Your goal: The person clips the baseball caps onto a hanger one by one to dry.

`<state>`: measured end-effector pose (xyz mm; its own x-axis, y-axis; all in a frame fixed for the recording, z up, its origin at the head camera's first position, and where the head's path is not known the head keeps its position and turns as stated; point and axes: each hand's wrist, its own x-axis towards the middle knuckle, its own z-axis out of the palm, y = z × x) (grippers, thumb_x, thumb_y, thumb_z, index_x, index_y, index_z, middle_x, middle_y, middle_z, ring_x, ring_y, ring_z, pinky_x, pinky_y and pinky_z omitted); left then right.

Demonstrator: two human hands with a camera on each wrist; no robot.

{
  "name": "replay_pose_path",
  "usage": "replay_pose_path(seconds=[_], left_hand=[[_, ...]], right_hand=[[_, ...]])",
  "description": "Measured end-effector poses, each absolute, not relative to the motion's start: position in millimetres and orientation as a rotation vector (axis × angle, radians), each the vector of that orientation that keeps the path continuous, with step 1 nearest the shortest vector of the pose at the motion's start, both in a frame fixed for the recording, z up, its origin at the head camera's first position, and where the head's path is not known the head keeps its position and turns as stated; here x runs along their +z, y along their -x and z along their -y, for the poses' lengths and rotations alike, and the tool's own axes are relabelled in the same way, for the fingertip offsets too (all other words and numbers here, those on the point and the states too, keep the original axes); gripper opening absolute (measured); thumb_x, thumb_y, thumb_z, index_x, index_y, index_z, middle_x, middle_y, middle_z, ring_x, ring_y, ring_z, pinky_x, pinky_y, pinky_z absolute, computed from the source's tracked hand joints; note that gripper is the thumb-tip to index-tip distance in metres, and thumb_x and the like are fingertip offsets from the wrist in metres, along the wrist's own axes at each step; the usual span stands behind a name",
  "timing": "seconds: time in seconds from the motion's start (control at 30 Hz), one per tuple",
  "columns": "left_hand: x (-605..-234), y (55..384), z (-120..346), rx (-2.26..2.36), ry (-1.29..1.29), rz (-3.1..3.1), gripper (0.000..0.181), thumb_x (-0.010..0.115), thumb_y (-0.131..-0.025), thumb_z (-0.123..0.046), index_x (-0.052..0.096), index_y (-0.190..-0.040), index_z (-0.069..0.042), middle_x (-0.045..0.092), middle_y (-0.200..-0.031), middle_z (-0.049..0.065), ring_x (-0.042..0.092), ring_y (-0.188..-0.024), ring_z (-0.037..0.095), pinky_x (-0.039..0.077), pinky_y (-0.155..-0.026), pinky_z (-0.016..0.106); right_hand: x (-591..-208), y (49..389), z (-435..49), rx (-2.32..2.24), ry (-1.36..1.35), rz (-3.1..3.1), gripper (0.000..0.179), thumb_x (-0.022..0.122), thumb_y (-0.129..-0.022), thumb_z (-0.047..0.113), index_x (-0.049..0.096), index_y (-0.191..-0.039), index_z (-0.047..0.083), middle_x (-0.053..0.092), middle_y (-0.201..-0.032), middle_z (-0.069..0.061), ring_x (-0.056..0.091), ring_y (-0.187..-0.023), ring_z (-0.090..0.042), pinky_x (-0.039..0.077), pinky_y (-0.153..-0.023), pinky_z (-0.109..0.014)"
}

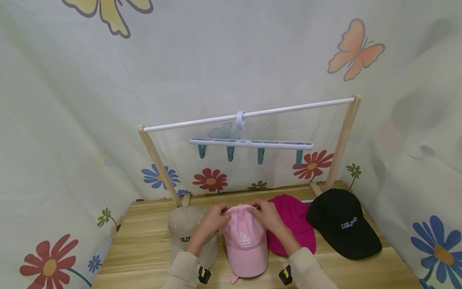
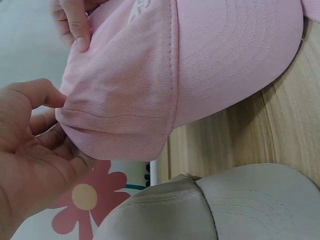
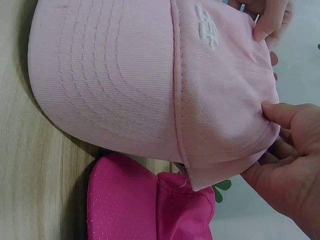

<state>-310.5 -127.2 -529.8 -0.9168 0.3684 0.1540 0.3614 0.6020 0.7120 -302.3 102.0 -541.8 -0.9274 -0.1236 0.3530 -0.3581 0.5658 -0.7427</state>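
A light pink baseball cap point(image 1: 246, 237) with white letters on its front lies brim toward the person on the wooden table. My left hand point(image 1: 213, 220) pinches the far left side of its crown, thumb on the outside and fingers behind. On the far right side, my right hand point(image 1: 268, 216) grips the crown the same way. In the left wrist view the left thumb presses the cloth of the pink cap point(image 2: 120, 80). The right wrist view has the right thumb on the crown of the pink cap point(image 3: 225, 95), with the other fingers tucked behind the fabric.
A beige cap point(image 1: 184, 222) lies left, a magenta cap point(image 1: 294, 224) and a black cap point(image 1: 339, 220) right. Behind them, a wooden-legged rack with a white rod point(image 1: 296, 107) bears a pale hanger point(image 1: 249, 143) with several teal clips point(image 1: 260, 155). Printed curtains surround the table point(image 1: 144, 241).
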Motion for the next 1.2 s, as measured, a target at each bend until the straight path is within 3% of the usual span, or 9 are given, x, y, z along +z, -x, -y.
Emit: replay_pose_path(seconds=[0.13,0.53,0.8,1.2], left_hand=[[-524.4,308.0,125.8,1.241,-0.660,-2.791,0.018,0.064,-0.090,-0.001,0.072,-0.106,0.000,0.062,-0.081,0.002,0.053,-0.070,0.012,0.047,-0.059,0.023],[-521.5,307.1,125.5,1.230,-0.745,-2.821,0.016,0.063,-0.096,0.004,0.073,-0.108,0.004,0.072,-0.093,0.012,0.061,-0.079,0.013,0.053,-0.068,0.025],[-516.9,302.0,128.6,1.311,-0.675,-2.766,0.015,0.062,-0.098,0.002,0.074,-0.106,-0.001,0.070,-0.092,0.005,0.060,-0.077,0.012,0.054,-0.066,0.025],[-505.9,296.5,136.1,1.378,-0.771,-2.795,0.015,0.066,-0.095,0.001,0.074,-0.107,-0.002,0.072,-0.095,0.006,0.062,-0.081,0.012,0.054,-0.071,0.024]], right_hand=[[-540.3,300.0,-103.5,1.305,-0.391,2.539,0.005,0.076,-0.090,0.007,0.075,-0.095,0.007,0.074,-0.088,-0.004,0.070,-0.083,-0.020,0.057,-0.071,-0.035],[-536.4,299.7,-102.2,1.316,-0.369,2.547,0.005,0.076,-0.090,0.008,0.075,-0.095,0.006,0.074,-0.089,-0.004,0.070,-0.083,-0.019,0.058,-0.073,-0.034],[-526.2,293.0,-97.3,1.320,-0.355,2.554,0.005,0.076,-0.091,0.008,0.075,-0.095,0.007,0.074,-0.088,-0.002,0.069,-0.080,-0.016,0.057,-0.071,-0.033],[-506.5,284.1,-95.6,1.311,-0.464,2.552,0.007,0.075,-0.092,0.008,0.074,-0.098,0.006,0.074,-0.088,-0.002,0.066,-0.078,-0.012,0.056,-0.071,-0.027]])
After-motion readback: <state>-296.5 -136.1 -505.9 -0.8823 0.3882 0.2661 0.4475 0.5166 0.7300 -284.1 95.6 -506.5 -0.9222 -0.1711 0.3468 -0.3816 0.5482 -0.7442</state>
